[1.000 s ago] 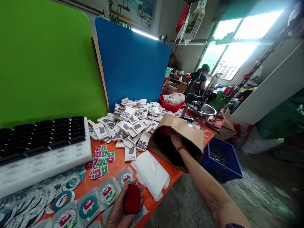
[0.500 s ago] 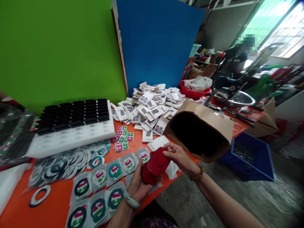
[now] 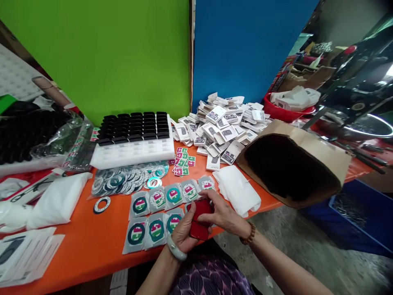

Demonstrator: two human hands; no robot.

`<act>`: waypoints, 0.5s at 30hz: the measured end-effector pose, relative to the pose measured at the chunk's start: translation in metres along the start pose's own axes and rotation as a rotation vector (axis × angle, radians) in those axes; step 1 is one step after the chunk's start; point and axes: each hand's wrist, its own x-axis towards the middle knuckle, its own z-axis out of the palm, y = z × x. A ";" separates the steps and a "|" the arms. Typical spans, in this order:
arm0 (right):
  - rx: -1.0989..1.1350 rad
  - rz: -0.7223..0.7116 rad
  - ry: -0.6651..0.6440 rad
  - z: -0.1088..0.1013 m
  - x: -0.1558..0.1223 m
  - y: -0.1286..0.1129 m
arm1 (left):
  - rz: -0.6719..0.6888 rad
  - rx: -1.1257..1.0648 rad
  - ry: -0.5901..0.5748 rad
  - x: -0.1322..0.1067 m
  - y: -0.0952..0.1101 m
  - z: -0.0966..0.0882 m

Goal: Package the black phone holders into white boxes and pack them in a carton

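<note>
Close to my body, my left hand point(image 3: 184, 234) cradles a small stack of red rounded flat pieces point(image 3: 200, 231) with dark edges; their exact kind is not clear. My right hand point(image 3: 223, 215) lies over the stack from the other side, fingers closed on its upper part. Beneath and left of the hands lie two rows of clear packets with round teal and white rings point(image 3: 156, 230) and pink-and-green cards. A folded white cloth-like sheet point(image 3: 238, 189) sits just beyond my right hand.
An open cardboard box point(image 3: 313, 139) lies on its side at the right, above a blue bin point(image 3: 362, 233). Small white boxes point(image 3: 221, 127) are heaped at the back. Black parts point(image 3: 132, 127) stand on a white foam tray point(image 3: 135, 153). Loose rings point(image 3: 123, 182) lie in a bag.
The view has swung left. My right hand has come down over the red pieces, which were fanned apart and are now closer together and lower. The white sheet is now uncovered.
</note>
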 end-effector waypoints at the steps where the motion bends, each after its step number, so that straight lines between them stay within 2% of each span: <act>1: -0.049 -0.020 0.065 0.005 -0.002 0.000 | 0.035 -0.005 0.020 -0.002 0.000 -0.002; 3: -0.080 0.003 0.154 0.013 -0.004 0.005 | 0.086 -0.020 0.042 -0.008 -0.001 -0.005; 5: 0.004 0.067 0.160 0.019 -0.004 0.013 | 0.097 -0.032 0.043 -0.014 -0.001 -0.007; 10: 0.387 0.148 0.087 0.027 0.002 0.029 | 0.104 0.013 0.056 -0.031 -0.002 -0.014; 15: 0.611 0.218 -0.023 0.040 0.015 0.020 | 0.257 0.046 0.121 -0.049 0.001 -0.021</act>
